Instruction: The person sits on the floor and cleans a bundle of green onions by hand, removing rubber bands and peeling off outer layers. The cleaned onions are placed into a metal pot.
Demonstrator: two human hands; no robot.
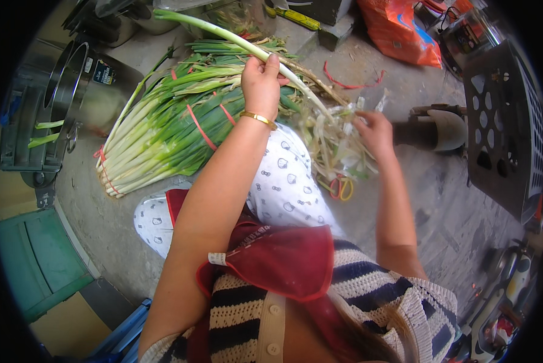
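Note:
My left hand (pixel 263 86) grips a single long green onion (pixel 294 77) partway along its stalk. Its green end points up and left; the white end slants down towards a heap of stripped skins and leaves (pixel 339 147). Over that heap is my right hand (pixel 375 131), close to the white end and blurred; whether its fingers hold a strip of skin cannot be told. Left of my left hand lies a large bundle of green onions (pixel 158 131), bound with red ties. Scissors (pixel 341 188) with red and yellow handles lie at the heap's lower edge.
Metal pots (pixel 78 86) stand at left, with green onion pieces (pixel 49 131) at the rim. An orange bag (pixel 400 34) is at upper right, beyond a loose red tie (pixel 353 85). A dark perforated crate (pixel 503 127) stands at right. A yellow tube-like packet (pixel 298 19) is at the top.

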